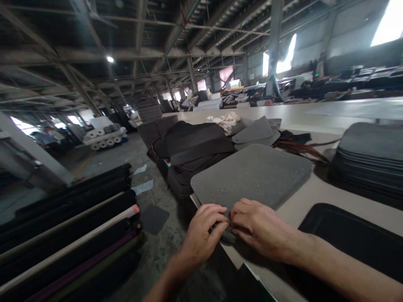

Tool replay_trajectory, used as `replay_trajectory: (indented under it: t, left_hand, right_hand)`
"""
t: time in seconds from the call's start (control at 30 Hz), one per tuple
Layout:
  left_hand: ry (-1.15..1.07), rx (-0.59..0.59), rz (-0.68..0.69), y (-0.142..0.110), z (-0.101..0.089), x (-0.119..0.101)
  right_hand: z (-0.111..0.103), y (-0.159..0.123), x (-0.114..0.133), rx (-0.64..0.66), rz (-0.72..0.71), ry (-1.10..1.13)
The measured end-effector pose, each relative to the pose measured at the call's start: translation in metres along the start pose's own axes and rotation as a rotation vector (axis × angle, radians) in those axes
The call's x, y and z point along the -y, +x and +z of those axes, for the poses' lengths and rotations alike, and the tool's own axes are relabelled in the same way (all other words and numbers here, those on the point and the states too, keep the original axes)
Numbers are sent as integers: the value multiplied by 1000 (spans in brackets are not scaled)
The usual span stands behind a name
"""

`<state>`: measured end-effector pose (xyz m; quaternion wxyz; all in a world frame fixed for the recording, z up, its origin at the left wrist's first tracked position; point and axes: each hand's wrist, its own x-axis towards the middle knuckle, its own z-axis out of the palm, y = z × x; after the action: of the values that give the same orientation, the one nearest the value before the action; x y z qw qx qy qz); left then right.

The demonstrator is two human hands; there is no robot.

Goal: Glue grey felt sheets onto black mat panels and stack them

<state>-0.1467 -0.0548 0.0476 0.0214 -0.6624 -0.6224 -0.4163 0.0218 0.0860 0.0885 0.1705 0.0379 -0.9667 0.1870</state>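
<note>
My left hand (pixel 203 235) and my right hand (pixel 258 226) meet at the near edge of a grey felt-like panel (pixel 252 176) with rounded corners, lying on a pale worktable (pixel 315 193). Both hands have their fingers curled and pinched on the panel's front edge, fingertips almost touching each other. A small dark bit of the edge (pixel 228 237) shows under the fingers.
A black rounded panel (pixel 349 239) lies to the right of my forearm. A stack of grey panels (pixel 368 163) stands at right, with dark fabric piles (pixel 195 147) and brown straps (pixel 299 147) behind. Fabric rolls (pixel 72 235) lie on the floor at left.
</note>
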Motion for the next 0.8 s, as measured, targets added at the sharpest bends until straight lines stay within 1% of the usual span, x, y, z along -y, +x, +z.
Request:
replay_trajectory:
  t: [0.03,0.07,0.1,0.13,0.17,0.23,0.27,0.3,0.33,0.37,0.4,0.43,0.5,0.53,0.6,0.67,0.73,0.77,0.8]
  left_hand:
    - [-8,-1,-3,-1,1,1]
    - [-20,-3,-8,-3,2,2]
    - [-28,-16,-15,-5,3,3]
    - [-23,-50,-19,-7,4,4]
    - [1,-109,-18,-9,5,4]
    - [93,-294,-10,-13,7,3]
    - [130,-401,-13,-13,8,2]
    - [128,-489,-32,-12,9,0]
    - [65,-541,-85,-9,8,-2]
    - [-57,-551,-174,-5,8,-4]
    - [-230,-533,-282,1,7,-6]
    - [-435,-500,-402,9,5,-9]
    - [-853,-444,-629,29,0,-15]
    - [-1029,-421,-710,40,-3,-19]
    - [-1278,-381,-795,65,-8,-25]
    - [-1389,-340,-868,88,-12,-29]
    - [-1410,-302,-993,107,-12,-30]
    - [-1399,-287,-1062,115,-10,-28]
    - [-1381,-267,-1115,121,-7,-24]
  right_hand:
    - [0,2,-2,1,2,39]
    - [-1,4,-5,0,38,105]
    - [-3,6,-8,-9,111,187]
    - [-5,9,-13,-31,221,278]
    - [-6,11,-18,-78,354,374]
    - [-8,15,-29,-242,624,585]
    - [-8,16,-34,-340,724,710]
    - [-7,17,-39,-433,788,843]
    - [-6,16,-42,-509,823,965]
    - [-6,15,-44,-563,831,1052]
    - [-6,14,-44,-594,815,1094]
    - [-7,12,-42,-614,780,1087]
    - [-11,10,-34,-630,685,978]
    - [-14,9,-29,-628,627,914]
    - [-18,9,-20,-596,477,805]
    - [-20,9,-13,-498,296,693]
    - [-19,7,-10,-352,127,531]
    - [-17,5,-9,-279,64,442]
    - [-15,2,-10,-219,32,365]
